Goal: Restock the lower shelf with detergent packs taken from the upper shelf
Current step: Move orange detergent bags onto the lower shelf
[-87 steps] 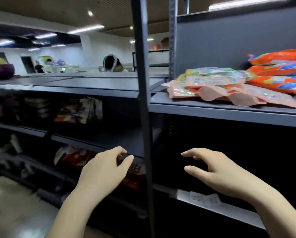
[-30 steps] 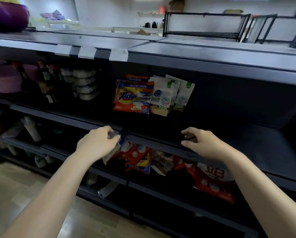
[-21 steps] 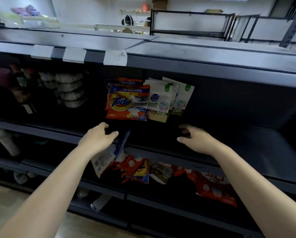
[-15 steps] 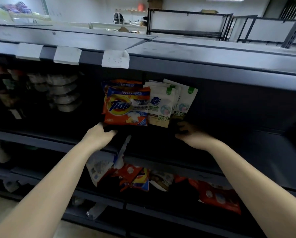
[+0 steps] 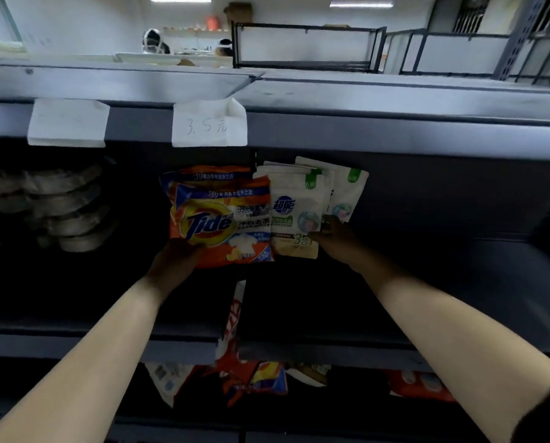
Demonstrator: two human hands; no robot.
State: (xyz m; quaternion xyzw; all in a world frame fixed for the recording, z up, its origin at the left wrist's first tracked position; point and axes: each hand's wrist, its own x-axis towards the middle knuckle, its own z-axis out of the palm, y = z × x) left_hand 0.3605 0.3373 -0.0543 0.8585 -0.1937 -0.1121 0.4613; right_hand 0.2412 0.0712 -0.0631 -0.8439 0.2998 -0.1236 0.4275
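Observation:
Two orange Tide detergent packs stand one behind the other on the upper shelf. Several white-and-green detergent pouches stand right beside them. My left hand is at the lower left corner of the front Tide pack, its fingers on the bag's bottom edge. At the lower right of the front white pouch my right hand touches it; both hands are in shadow and the grip is unclear. Below, the lower shelf holds orange and red detergent packs.
A paper price tag reading 3.5 hangs on the shelf edge above the packs. Stacked round containers sit at the left of the upper shelf. A red pack lies at the lower right. People are at a far table.
Both hands have moved up and forward from the shelf edge to the standing packs. The left hand has reached the Tide pack's bottom, the right the white pouch. The camera has come closer.

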